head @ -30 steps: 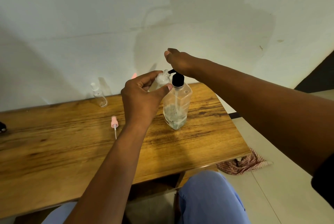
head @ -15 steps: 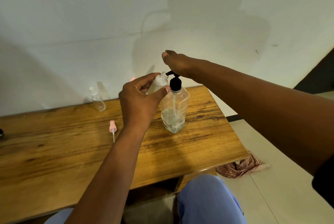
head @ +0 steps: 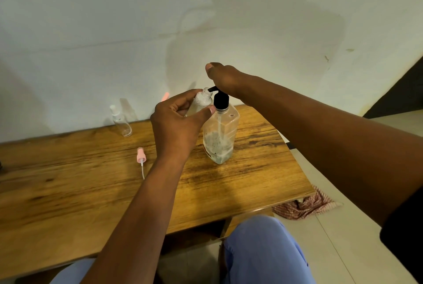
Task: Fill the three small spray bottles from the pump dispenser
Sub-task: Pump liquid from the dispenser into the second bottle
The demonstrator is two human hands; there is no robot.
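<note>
A clear pump dispenser (head: 220,132) with a black pump head stands on the wooden table (head: 68,192), with a little liquid at its bottom. My right hand (head: 225,77) rests on top of the pump head. My left hand (head: 177,123) holds a small clear spray bottle (head: 201,101), uncapped, tilted with its mouth under the black spout. A pink spray cap (head: 140,157) with its white tube lies on the table to the left. A second small bottle (head: 121,121) with a white cap stands by the wall. Something pink (head: 164,96) shows behind my left hand.
The table's right edge runs close to the dispenser, with tiled floor (head: 343,249) beyond. A red patterned cloth (head: 304,203) lies on the floor under the table's corner. My blue-clad knee (head: 263,249) is at the table's near edge. A white wall backs the table.
The pump head has gone down and come back up under my right hand. My left hand keeps the small bottle at the spout.
</note>
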